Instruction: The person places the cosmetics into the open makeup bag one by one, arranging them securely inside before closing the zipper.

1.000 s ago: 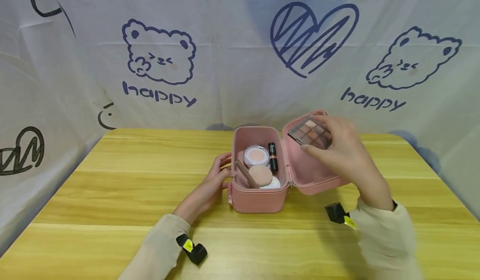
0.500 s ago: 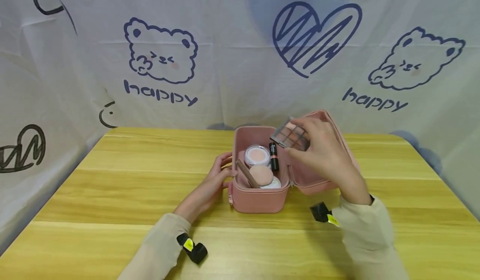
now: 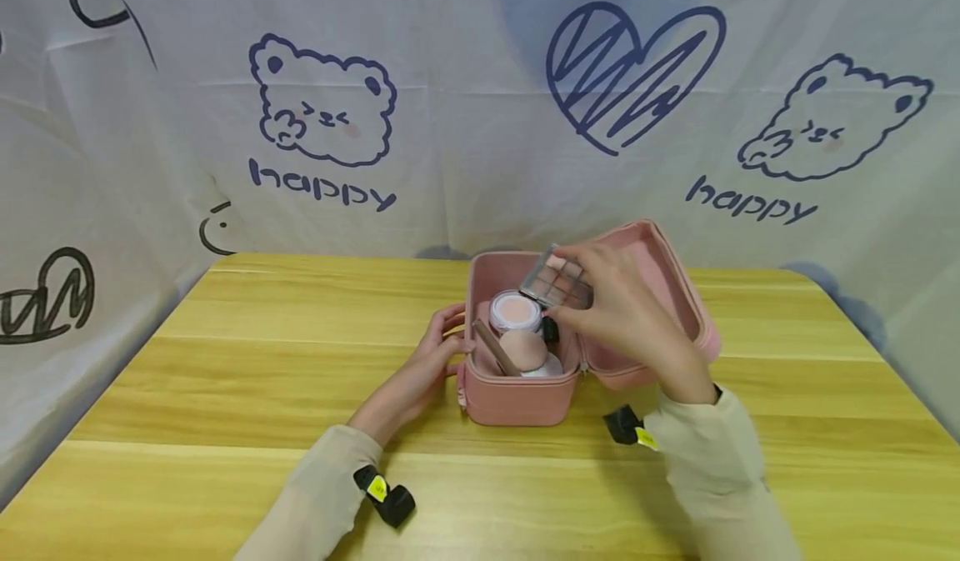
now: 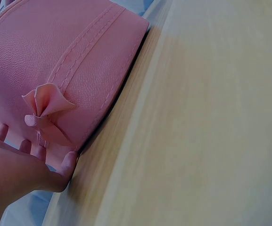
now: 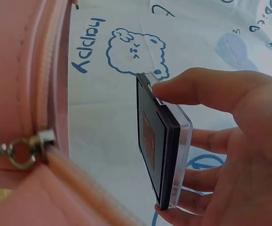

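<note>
A pink makeup case (image 3: pixel 521 404) stands unzipped on the table, its lid folded out to the right. My right hand (image 3: pixel 626 311) pinches a clear-topped eyeshadow palette (image 3: pixel 553 283) between thumb and fingers, holding it tilted above the case's back right part. In the right wrist view the palette's black underside (image 5: pixel 152 141) shows. My left hand (image 3: pixel 423 369) rests against the case's left side; in the left wrist view its fingertips touch the wall near a pink bow (image 4: pixel 48 110). Inside the case lie a round compact (image 3: pixel 515 311), a beige puff (image 3: pixel 523 350), a brown stick (image 3: pixel 495 348) and a partly hidden black lipstick (image 3: pixel 551 330).
The open lid (image 3: pixel 671 290) lies right of the case, under my right forearm. A zipper pull (image 5: pixel 22 153) hangs at the case's edge. Behind the wooden table (image 3: pixel 300 303) hangs a white cloth (image 3: pixel 465 144) with drawings.
My right hand has carried the palette left from above the lid to over the case, now covering most of the lipstick. My left hand has stayed at the case's side.
</note>
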The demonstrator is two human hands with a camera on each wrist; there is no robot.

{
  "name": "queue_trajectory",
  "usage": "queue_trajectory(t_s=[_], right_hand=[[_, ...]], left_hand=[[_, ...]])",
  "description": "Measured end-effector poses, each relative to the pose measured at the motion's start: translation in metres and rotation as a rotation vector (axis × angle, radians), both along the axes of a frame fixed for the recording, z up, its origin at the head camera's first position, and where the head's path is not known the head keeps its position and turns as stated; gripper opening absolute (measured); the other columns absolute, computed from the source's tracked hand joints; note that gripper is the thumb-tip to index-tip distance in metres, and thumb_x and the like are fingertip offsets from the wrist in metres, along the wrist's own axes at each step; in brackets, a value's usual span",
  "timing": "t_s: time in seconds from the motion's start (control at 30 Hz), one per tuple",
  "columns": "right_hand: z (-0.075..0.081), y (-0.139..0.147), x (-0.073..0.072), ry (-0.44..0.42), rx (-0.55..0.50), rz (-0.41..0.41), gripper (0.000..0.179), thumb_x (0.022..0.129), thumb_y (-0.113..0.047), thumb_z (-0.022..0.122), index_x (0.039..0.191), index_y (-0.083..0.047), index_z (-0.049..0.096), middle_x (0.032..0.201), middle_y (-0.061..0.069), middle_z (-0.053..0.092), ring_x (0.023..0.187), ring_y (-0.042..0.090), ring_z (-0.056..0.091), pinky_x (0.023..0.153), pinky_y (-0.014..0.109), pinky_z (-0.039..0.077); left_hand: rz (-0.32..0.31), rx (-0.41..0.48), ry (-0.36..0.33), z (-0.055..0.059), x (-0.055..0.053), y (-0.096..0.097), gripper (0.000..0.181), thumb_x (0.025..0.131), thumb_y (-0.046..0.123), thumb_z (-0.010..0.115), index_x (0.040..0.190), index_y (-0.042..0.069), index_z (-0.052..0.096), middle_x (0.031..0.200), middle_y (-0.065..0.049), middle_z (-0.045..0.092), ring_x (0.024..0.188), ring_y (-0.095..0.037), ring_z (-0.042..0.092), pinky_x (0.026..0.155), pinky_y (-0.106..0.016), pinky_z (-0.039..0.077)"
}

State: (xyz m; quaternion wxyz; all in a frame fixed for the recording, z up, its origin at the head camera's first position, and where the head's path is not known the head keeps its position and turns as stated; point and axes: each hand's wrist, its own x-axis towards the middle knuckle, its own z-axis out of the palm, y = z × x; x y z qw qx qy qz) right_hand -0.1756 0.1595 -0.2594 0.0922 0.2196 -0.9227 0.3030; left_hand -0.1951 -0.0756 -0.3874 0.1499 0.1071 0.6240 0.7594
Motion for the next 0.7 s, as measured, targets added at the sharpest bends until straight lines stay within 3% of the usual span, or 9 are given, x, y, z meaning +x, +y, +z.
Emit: queue_trajectory(t_s=[0.33,0.7], right_hand=[[-0.005,-0.011,-0.001,-0.026,0.015,0.033,0.058,0.078,-0.009,0.075,0.132,0.001,0.054,0.132,0.020,0.051,0.120,0.036,0.040,0.098,0.053,0.035],[-0.011,-0.021,-0.002,0.015,0.041,0.076,0.058,0.078,-0.008,0.075,0.132,-0.001,0.055,0.136,0.019,0.049,0.122,0.035,0.040,0.097,0.051,0.037]], left_hand=[[0.003,-0.003,-0.005,0.001,-0.001,0.000,0.069,0.085,0.014,0.050,0.148,0.007,0.022,0.149,-0.017,0.021,0.132,-0.032,0.032,0.088,-0.034,0.040],[-0.001,0.010,0.003,0.000,-0.001,0.000,0.070,0.084,0.013,0.050,0.147,0.006,0.022,0.148,-0.018,0.021,0.132,-0.031,0.031,0.088,-0.034,0.040]])
